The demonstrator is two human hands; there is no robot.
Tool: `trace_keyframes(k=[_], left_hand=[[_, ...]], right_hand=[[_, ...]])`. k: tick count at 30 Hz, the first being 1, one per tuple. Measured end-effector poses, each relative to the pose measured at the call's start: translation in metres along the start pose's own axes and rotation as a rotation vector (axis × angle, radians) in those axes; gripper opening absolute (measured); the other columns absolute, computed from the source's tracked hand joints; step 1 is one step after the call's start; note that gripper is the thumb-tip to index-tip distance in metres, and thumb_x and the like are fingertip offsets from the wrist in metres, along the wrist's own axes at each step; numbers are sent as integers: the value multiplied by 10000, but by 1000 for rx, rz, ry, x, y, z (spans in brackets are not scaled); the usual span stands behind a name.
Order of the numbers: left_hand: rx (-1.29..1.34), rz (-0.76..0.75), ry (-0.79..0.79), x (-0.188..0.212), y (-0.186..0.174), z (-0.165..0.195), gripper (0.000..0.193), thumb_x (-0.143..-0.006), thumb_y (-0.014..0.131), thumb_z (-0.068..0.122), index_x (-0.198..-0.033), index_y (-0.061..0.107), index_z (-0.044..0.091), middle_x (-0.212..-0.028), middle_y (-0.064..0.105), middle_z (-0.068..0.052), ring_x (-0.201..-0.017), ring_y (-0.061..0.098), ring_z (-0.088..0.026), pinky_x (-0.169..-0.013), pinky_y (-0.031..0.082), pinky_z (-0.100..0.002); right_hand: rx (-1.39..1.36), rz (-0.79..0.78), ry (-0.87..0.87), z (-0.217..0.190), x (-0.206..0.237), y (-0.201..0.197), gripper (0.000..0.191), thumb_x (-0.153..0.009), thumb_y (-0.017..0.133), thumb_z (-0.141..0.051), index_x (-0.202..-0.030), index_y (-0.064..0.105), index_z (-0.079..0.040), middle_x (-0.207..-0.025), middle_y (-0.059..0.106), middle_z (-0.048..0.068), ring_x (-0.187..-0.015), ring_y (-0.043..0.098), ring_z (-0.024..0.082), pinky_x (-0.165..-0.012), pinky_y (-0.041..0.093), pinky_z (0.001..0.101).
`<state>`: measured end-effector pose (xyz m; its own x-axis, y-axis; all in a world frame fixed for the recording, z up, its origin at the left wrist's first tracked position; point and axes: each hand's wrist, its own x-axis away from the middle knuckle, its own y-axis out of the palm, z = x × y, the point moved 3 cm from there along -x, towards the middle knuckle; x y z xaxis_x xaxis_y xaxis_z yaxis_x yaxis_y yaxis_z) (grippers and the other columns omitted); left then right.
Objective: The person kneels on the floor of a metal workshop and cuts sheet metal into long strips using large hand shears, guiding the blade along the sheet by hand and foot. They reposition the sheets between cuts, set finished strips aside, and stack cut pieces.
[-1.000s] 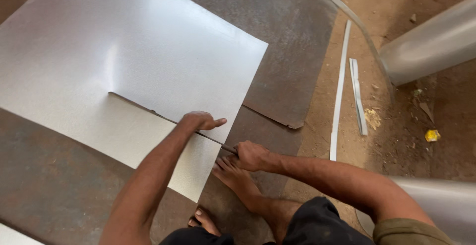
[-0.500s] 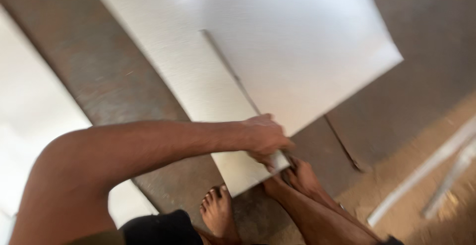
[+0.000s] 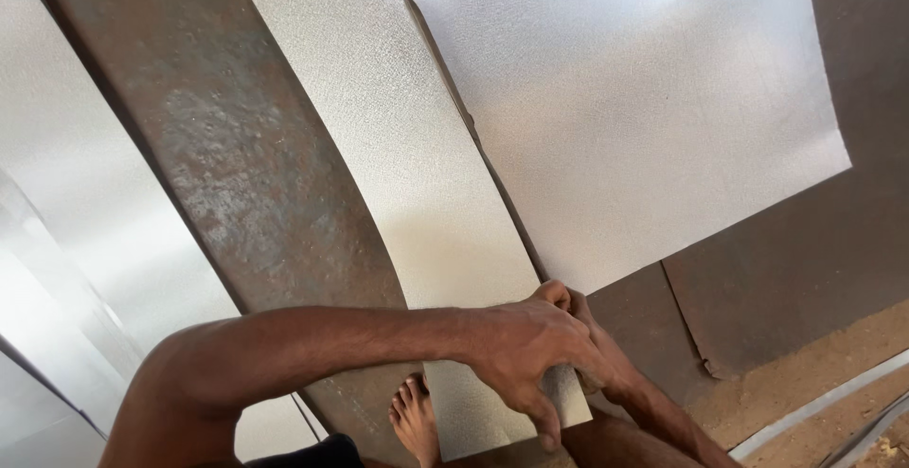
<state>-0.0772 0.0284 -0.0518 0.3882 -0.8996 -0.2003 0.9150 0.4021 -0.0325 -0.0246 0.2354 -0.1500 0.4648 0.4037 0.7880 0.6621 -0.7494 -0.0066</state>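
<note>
Pressing down near the lower edge of the large, pale, stipple-textured metal sheet [image 3: 615, 117], your left hand [image 3: 530, 350] reaches across your body, its grip spread, fingers splayed flat on the narrow partly severed strip [image 3: 426, 222] of that sheet, probably to keep the strip from springing up beside the cut line [image 3: 473, 136]. Your right hand [image 3: 592, 340] sits just behind and under the left, mostly hidden, so you cannot tell whether its grip is pressed together on a tool or not; it lies right at the near end of the cut, where the slit meets the sheet's edge. The sheet lies flat on the floor, resting over a dark, rusty, curved steel plate [image 3: 256, 184] that gives it a firm base, and the slit runs away from you toward the top of the view. Your bare foot [image 3: 417, 416] rests at the strip's near end, seemingly as extra weight. More pale sheet metal [image 3: 85, 231] lies to the left, and sandy ground [image 3: 814, 364] with thin offcut strips [image 3: 824, 406] shows at the lower right.
</note>
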Motion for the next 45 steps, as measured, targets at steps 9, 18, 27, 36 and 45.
trace_keyframes(k=[9, 18, 27, 36, 45], left_hand=[[-32, 66, -9, -8, -8, -1, 836, -694, 641, 857, -1154, 740, 165, -1099, 710, -14, -1031, 629, -172, -951, 324, -456], [-70, 91, -15, 8, -3, 55, 769, -676, 795, 704, -1126, 721, 85, -837, 662, 13, -782, 564, -167, -885, 332, -492], [8, 47, -21, 2, -8, 39, 591, -721, 804, 658, -977, 682, 139, -889, 628, 19, -897, 593, -143, -893, 378, -400], [-131, 114, 61, 11, -6, 61, 813, -713, 741, 823, -1160, 710, 145, -1007, 684, 13, -895, 589, -125, -933, 309, -406], [-13, 97, 30, 12, -7, 82, 801, -847, 689, 811, -1204, 686, 94, -1007, 659, -9, -951, 600, -140, -979, 350, -428]], right_hand=[[129, 304, -322, 47, -23, 11, 471, -933, 608, -456, -1104, 656, -20, -883, 725, 104, -724, 727, 220, -590, 643, 371], [68, -91, 91, -15, -38, -11, 834, -1024, 483, -515, -1721, 200, -155, -1131, 673, 286, -984, 740, 335, -773, 647, 542], [300, 161, -219, -40, -74, -2, 574, -720, 773, -195, -1205, 612, 67, -942, 747, 137, -769, 717, 222, -647, 629, 398], [311, 165, -5, -87, -69, 10, 315, -1034, 522, -263, -1094, 671, 9, -688, 635, 50, -546, 533, 146, -477, 468, 357], [77, 32, -3, -138, -122, 0, 573, -1112, 408, -456, -1545, 288, -101, -1182, 580, 182, -852, 584, 117, -658, 541, 390]])
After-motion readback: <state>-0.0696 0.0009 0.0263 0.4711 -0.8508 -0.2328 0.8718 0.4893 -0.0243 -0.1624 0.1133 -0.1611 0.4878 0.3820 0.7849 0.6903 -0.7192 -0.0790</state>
